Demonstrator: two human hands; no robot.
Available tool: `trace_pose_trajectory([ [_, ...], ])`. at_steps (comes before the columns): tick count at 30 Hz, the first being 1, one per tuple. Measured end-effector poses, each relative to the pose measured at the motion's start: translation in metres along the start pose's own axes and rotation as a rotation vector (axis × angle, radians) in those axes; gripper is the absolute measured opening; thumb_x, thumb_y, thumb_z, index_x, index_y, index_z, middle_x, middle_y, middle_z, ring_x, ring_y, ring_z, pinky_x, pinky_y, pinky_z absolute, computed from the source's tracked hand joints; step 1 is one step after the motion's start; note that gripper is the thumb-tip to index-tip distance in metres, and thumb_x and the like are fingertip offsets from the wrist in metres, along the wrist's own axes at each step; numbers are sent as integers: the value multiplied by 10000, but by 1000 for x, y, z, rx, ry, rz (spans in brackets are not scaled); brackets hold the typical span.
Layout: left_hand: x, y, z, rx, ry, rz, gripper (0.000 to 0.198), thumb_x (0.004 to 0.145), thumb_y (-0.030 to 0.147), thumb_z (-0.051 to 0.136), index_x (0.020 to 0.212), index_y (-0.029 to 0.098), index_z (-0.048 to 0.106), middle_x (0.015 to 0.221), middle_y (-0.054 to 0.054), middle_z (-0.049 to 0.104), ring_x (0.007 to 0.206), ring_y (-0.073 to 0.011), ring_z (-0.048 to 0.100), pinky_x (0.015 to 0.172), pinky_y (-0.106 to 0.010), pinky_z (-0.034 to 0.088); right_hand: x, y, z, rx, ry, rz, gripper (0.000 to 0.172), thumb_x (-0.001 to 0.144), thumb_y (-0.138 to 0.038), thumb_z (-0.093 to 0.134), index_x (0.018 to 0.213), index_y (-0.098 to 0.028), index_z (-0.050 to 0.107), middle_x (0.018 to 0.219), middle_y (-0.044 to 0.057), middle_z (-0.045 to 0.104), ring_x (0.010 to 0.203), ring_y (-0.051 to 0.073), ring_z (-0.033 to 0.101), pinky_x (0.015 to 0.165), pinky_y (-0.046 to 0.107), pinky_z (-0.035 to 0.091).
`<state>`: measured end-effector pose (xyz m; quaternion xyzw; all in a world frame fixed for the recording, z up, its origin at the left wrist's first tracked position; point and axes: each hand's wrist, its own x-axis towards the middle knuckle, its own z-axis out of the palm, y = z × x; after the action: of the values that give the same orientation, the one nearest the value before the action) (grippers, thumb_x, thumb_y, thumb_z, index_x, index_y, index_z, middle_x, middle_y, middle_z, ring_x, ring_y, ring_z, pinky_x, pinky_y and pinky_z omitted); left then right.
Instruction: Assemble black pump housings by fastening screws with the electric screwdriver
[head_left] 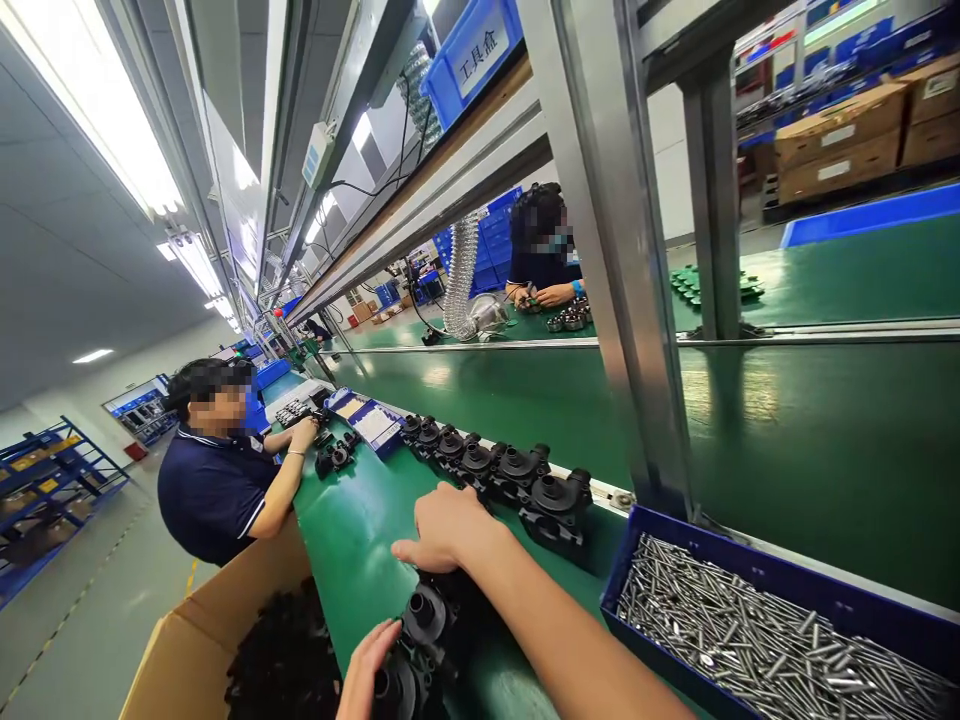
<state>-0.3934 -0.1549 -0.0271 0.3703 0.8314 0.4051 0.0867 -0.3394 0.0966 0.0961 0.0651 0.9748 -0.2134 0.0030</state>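
Observation:
My right hand (pixel 446 525) reaches across the green bench beside a row of black moulded pump-like housings (pixel 517 465), each with a round spout on top. Its thumb sticks out to the left; the other fingers bend away from me and are hidden, so I cannot tell whether they grip a housing. At the bottom, my left hand (pixel 367 670) has its visible fingers stretched out, resting against the side of the nearer black housings (pixel 426 612). My right forearm covers part of these.
A blue bin of long metal screws or pins (pixel 750 620) stands at right, near a metal post (pixel 622 250). A cardboard box (pixel 180 650) of black parts stands lower left. One co-worker (pixel 217 470) sits at left, another (pixel 536 240) across the line. A divided blue tray (pixel 367 420) lies beyond the row.

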Motion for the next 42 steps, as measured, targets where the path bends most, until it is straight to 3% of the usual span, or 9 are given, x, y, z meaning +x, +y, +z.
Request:
trace_pose_trajectory([
  [3, 2, 16, -5, -15, -63, 25, 536, 860, 633, 629, 1269, 293, 697, 1308, -92, 692, 1294, -375, 600, 1142, -515, 445, -6, -1, 3, 7, -5, 65, 565, 874, -608, 627, 1143, -135, 782, 1229, 254, 712, 1320, 481, 505, 996, 692, 422],
  [9, -15, 35, -31, -122, -247, 90, 709, 705, 567, 824, 1316, 281, 604, 1601, -116, 356, 1451, -398, 384, 1176, -489, 350, -41, -15, 11, 11, 1, 240, 499, 979, -514, 489, 1212, -170, 765, 1412, 245, 610, 1340, 525, 449, 937, 821, 373],
  [13, -3, 42, -32, -218, -306, 113, 584, 667, 567, 863, 1106, 264, 628, 1462, -104, 472, 1275, -350, 522, 1073, -447, 426, -92, -32, 16, -20, -3, 393, 567, 1027, -506, 373, 1333, -148, 689, 1454, 264, 562, 1312, 521, 476, 862, 818, 436],
  [17, 14, 57, -19, -265, -394, 234, 676, 525, 649, 914, 955, 214, 626, 1349, -114, 532, 1158, -324, 560, 987, -405, 462, -151, -43, 24, -77, -18, 364, 591, 1028, -547, 369, 1397, -169, 634, 1465, 237, 564, 1404, 493, 398, 964, 827, 385],
  [22, 19, 78, -18, -186, -584, 325, 643, 551, 649, 902, 969, 221, 667, 1363, -101, 567, 1217, -331, 555, 1076, -425, 429, -190, -54, 37, -148, 60, 569, 638, 957, -627, 518, 1365, -155, 654, 1340, 300, 619, 1255, 497, 527, 704, 687, 579],
  [28, -4, 75, -21, -74, -423, 269, 722, 705, 679, 798, 1306, 316, 630, 1566, -103, 428, 1449, -366, 396, 1216, -488, 299, -198, -59, 39, -210, 94, 540, 738, 951, -678, 500, 1281, -51, 708, 1300, 326, 644, 1216, 455, 611, 931, 577, 554],
  [33, -16, 82, 1, -13, -409, 331, 731, 667, 718, 790, 1265, 313, 678, 1467, -130, 513, 1412, -382, 445, 1186, -489, 367, -217, -55, 41, -174, 25, 444, 911, 635, -622, 868, 1338, -80, 666, 1241, 314, 690, 1161, 479, 660, 941, 589, 542],
  [39, -11, 128, 18, -10, -658, 384, 846, 626, 657, 859, 1376, 342, 624, 1628, -108, 352, 1498, -368, 350, 1220, -478, 312, -268, -20, 37, -200, 50, 545, 659, 541, -153, 869, 1190, -142, 750, 1057, 246, 773, 1007, 464, 737, 881, 558, 577],
  [42, 25, 160, 22, 83, -513, 395, 752, 747, 573, 786, 1438, 371, 568, 1674, -64, 296, 1535, -314, 304, 1245, -445, 270, -289, -4, 29, -196, 164, 519, 740, 476, -169, 866, 1204, -197, 739, 1078, 233, 768, 996, 489, 724, 852, 580, 572],
])
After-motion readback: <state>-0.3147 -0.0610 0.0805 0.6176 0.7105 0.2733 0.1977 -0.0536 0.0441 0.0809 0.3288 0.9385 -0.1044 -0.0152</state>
